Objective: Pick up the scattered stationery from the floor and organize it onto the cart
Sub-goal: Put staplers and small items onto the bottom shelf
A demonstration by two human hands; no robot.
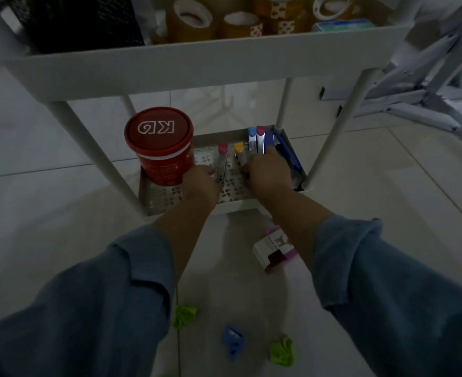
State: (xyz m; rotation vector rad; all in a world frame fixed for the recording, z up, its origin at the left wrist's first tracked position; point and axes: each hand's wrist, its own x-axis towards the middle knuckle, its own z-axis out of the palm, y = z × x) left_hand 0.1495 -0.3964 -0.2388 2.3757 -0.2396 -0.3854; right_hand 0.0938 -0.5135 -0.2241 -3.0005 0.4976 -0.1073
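Note:
Both my hands reach into the bottom tray [153, 202] of the white cart. My left hand [200, 180] holds the near end of a pink-capped stapler [221, 159] lying on the tray. My right hand [268, 172] grips the near end of a yellow-capped stapler [239, 152], beside a row of blue-, pink- and dark-blue-capped staplers [259, 138] at the tray's right. On the floor near me lie a small white-and-pink box [273, 251], two green clips [183, 315] [281, 352] and a blue clip [232, 341].
A red lidded tub [160, 145] stands at the tray's left. The cart's upper shelf [197, 63] carries tape rolls [191, 20] and a black mesh holder [80, 23]. White cart legs [99, 153] [333, 131] flank my arms. A folded metal frame [415, 85] lies at the right.

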